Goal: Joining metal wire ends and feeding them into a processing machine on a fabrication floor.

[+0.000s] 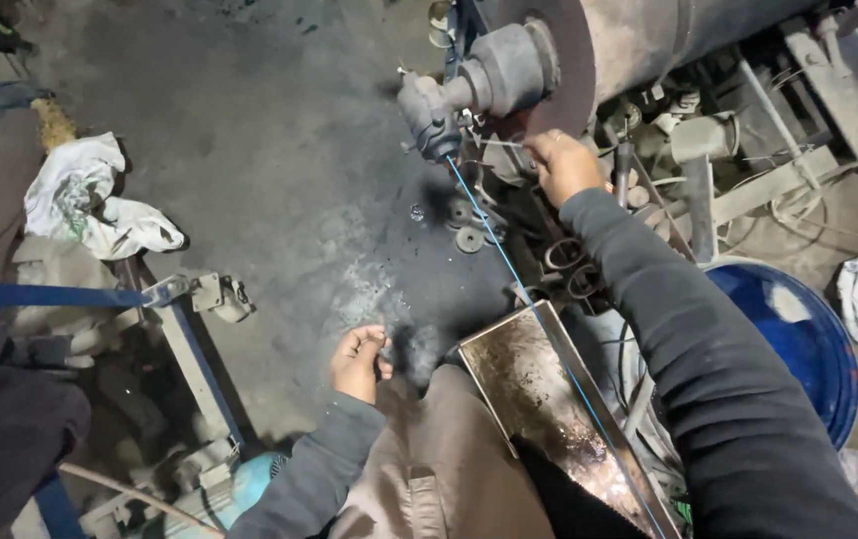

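Observation:
My right hand reaches up to a grey machine shaft end and pinches a thin metal wire or pin beside the fitting. A thin blue line runs from that fitting down along a shiny, grimy metal trough near my lap. My left hand hovers low over the dark floor with its fingers curled closed; I cannot make out anything in it. Both arms wear dark grey sleeves.
A large rusty drum lies at the top right over cluttered metal parts and washers. A blue barrel stands at the right. White rags and a blue metal frame are on the left.

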